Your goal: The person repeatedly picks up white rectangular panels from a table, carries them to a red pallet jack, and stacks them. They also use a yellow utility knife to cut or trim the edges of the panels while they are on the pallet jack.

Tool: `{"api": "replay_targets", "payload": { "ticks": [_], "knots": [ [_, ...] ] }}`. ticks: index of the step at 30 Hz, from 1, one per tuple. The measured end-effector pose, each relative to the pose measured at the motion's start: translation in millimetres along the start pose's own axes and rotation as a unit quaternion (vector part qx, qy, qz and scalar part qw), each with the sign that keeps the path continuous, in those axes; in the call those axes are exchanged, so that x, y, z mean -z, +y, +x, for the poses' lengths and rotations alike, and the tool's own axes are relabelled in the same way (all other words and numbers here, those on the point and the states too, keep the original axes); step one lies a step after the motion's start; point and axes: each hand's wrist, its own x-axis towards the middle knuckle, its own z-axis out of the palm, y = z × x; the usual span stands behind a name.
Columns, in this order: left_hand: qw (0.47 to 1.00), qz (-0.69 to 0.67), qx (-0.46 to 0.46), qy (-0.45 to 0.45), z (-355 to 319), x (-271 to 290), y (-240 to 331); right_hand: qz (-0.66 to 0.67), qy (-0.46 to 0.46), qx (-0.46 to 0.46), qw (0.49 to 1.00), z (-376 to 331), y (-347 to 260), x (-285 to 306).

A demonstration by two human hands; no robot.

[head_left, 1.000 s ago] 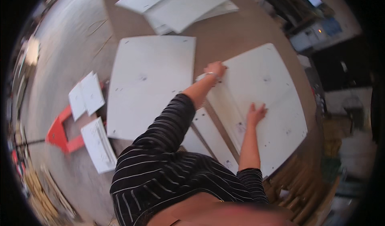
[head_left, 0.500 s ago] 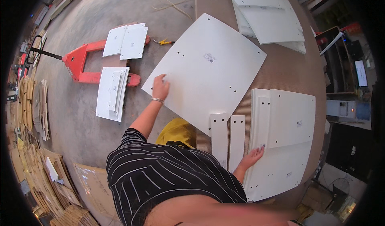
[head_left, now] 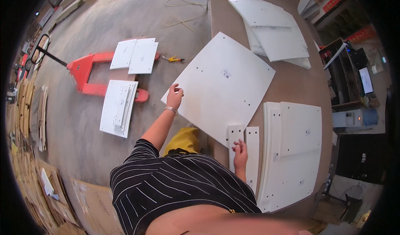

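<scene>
Bright, even daylight fills the scene, strongest at the top left, where the concrete floor (head_left: 83,122) washes out to glare. The large white panel (head_left: 221,87) glows almost overexposed, its drill holes still crisp. Shadows are soft and short under the panel edges. The centre is sharp; toward the black circular rim straight edges bend and detail smears, and the worktop (head_left: 287,82) curves visibly.

A large white drilled panel (head_left: 221,87) lies flat mid-frame, overhanging the table's left edge; two narrow white strips (head_left: 243,149) lie below it.
</scene>
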Motion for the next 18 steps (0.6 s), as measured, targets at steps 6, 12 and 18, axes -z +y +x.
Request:
{"api": "replay_targets", "payload": {
  "ticks": [6, 12, 18],
  "knots": [
    [0.972, -0.157, 0.013, -0.176, 142, -161, 81, -0.005, 0.002, -0.066, 0.998, 20, -19, -38],
    [0.913, -0.303, 0.161, -0.222, 307, -381, 162, 0.057, 0.184, -0.115, 0.974, 49, -35, -60],
    [0.987, -0.061, 0.119, -0.093, 392, -467, 167, 0.053, 0.21, -0.132, 0.967, 56, -35, -80]
  ]
}}
